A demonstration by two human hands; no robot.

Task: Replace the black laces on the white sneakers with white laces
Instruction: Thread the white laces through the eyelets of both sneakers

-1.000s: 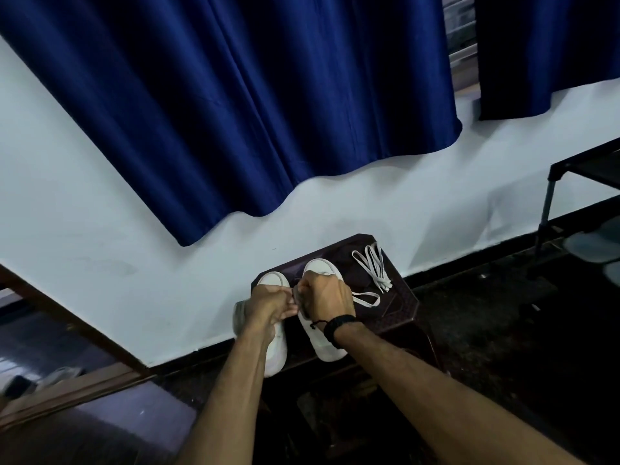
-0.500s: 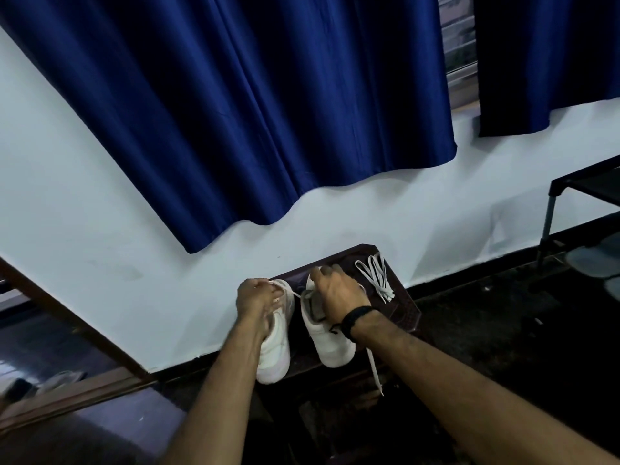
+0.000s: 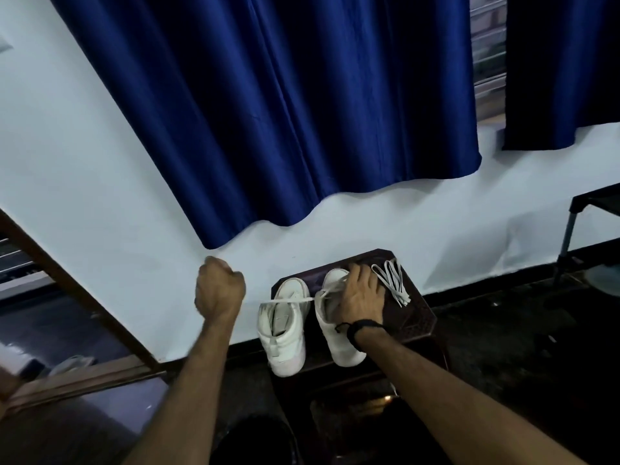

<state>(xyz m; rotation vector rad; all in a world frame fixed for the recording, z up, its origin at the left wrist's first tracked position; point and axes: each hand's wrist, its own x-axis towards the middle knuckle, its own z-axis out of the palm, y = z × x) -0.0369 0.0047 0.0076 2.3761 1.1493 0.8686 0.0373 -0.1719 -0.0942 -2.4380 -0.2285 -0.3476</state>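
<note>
Two white sneakers stand side by side on a dark brown stool (image 3: 414, 317), toes toward the wall. My right hand (image 3: 360, 293) rests on top of the right sneaker (image 3: 342, 347), fingers spread over its tongue. My left hand (image 3: 218, 290) is a fist off to the left of the stool and grips the end of a white lace (image 3: 288, 301). That lace runs taut from the right sneaker's eyelets across the left sneaker (image 3: 285, 333). A spare bundle of white lace (image 3: 392, 280) lies on the stool at the right. No black lace is in view.
A white wall and blue curtain (image 3: 285, 112) stand right behind the stool. A dark metal rack (image 3: 583, 216) is at the far right. A wooden door frame (image 3: 77, 290) slants at the left. The floor is dark.
My left hand has pulled away to the left, drawing the white lace out tight through the right sneaker. My right hand has stayed on the right sneaker and spread flatter.
</note>
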